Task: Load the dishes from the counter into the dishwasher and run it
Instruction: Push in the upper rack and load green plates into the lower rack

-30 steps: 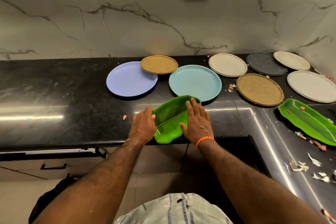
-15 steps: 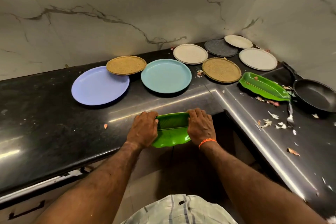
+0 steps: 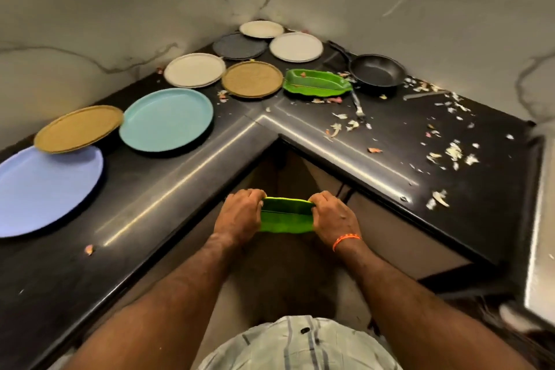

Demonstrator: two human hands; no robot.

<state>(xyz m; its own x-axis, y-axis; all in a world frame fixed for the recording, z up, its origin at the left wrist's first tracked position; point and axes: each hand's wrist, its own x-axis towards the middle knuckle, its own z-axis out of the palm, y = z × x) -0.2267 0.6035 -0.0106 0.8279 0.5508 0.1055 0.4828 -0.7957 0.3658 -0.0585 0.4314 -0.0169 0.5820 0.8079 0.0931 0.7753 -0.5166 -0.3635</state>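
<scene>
1. Currently held: green leaf-shaped dish [image 3: 285, 216], off the counter [image 3: 168, 189], in the air before its inner corner
2. Grip: left hand [image 3: 240, 215] and right hand [image 3: 332, 218] each curl round one end; a shallow hold could likely let it tip or drop
3. Remaining: second green dish [image 3: 316, 83], teal plate [image 3: 166, 119], frying pan [image 3: 377, 70]
4. Hazard: peel scraps [image 3: 450, 153] could be carried into the dishwasher, which is not in view
</scene>
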